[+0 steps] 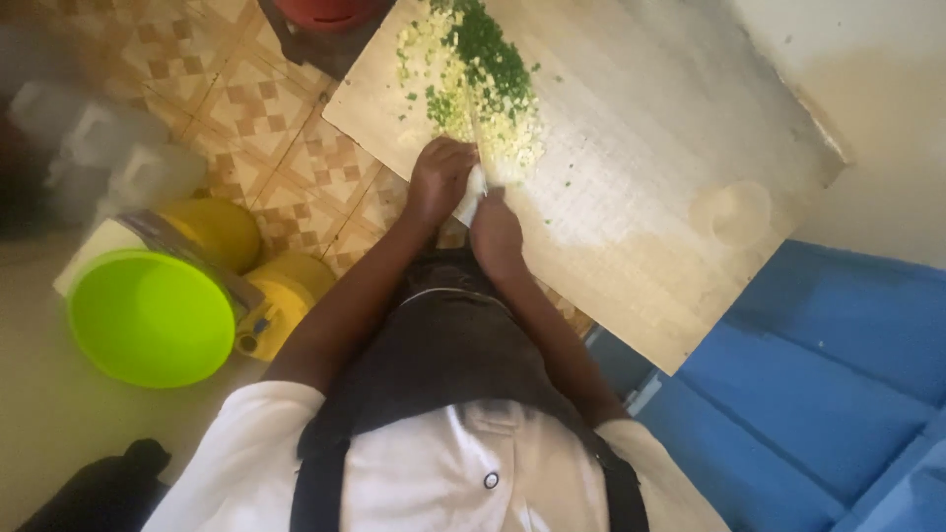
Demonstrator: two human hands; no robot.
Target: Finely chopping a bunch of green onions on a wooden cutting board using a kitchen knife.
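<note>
A pale wooden cutting board lies at an angle before me. On its far left part sits a pile of finely chopped green and white vegetable. A knife with a white handle points its thin blade into that pile. My right hand grips the handle from the near side. Just left of it, my left hand is curled against the knife where handle meets blade, at the pile's near edge. What its fingers hold underneath is hidden.
A lime green bowl and yellow containers stand on the floor at left, beside translucent plastic jugs. A blue surface lies at right. A red pot sits past the board's far corner. Tiled floor shows under the board.
</note>
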